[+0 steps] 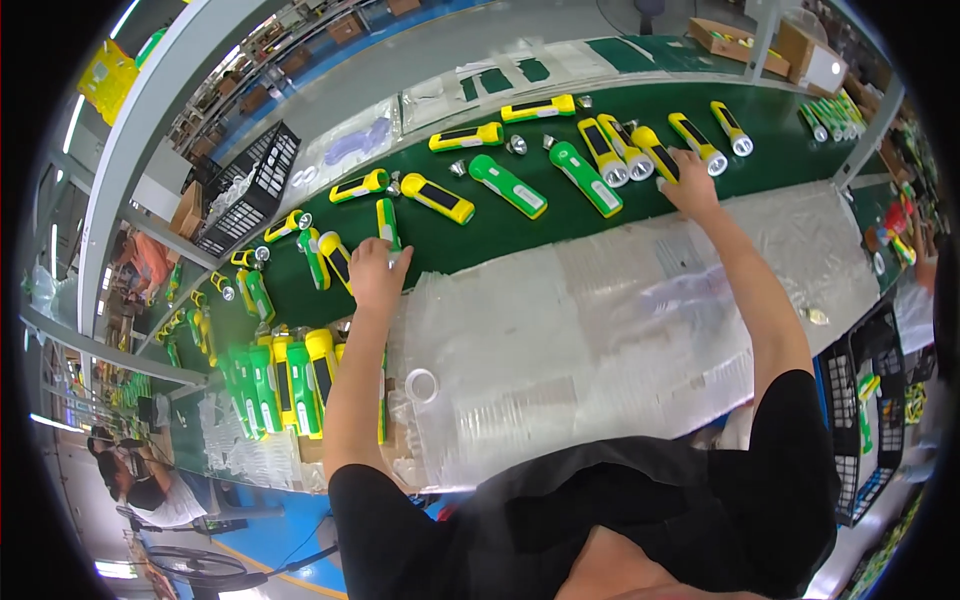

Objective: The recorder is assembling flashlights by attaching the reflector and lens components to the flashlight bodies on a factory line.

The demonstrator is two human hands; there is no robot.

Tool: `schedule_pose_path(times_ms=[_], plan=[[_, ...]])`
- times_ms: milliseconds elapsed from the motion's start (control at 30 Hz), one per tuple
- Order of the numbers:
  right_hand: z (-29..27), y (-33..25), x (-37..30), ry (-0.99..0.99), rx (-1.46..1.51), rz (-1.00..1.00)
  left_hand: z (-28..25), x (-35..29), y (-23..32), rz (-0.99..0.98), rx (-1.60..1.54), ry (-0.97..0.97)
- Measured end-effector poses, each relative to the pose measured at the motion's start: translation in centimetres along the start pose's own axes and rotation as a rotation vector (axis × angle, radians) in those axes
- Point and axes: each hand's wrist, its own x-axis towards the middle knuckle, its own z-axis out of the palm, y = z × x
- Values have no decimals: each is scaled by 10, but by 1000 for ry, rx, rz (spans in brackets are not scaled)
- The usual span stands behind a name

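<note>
My left hand (378, 274) is at the near end of a green flashlight (387, 220) with yellow edging. Its fingers are closed around that end and hide it. Farther right, my right hand (692, 187) grips a yellow flashlight (654, 152) with a dark panel near its white head, which my fingers partly cover. Two yellow flashlights with clear lenses, one of them here (601, 150), lie just left of my right hand. Another yellow flashlight (697, 143) lies to its right. Between my hands are two green flashlights (508, 186) (585, 179) with loose silver reflectors at their ends.
Green and yellow flashlights (290, 385) stand in a packed row by my left forearm. Plastic-covered cardboard (590, 340) lies before me on the green bench. A roll of tape (421, 386) rests on it. Black crates (262, 180) (862, 420) stand at both sides. Metal posts (870, 140) frame the bench.
</note>
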Motion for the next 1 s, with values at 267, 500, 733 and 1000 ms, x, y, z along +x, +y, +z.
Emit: schedule_pose_path(times_ms=[267, 500, 733, 1000], plan=[[23, 31, 62, -346, -214, 141, 91, 71, 107, 22, -119, -386], [13, 14, 71, -78, 151, 182, 145, 107, 154, -437, -342, -609], [35, -96, 62, -278, 73, -253, 115, 107, 101, -343, -335, -229], [67, -110, 74, -439, -362, -216, 113, 117, 66, -673, 13, -550]])
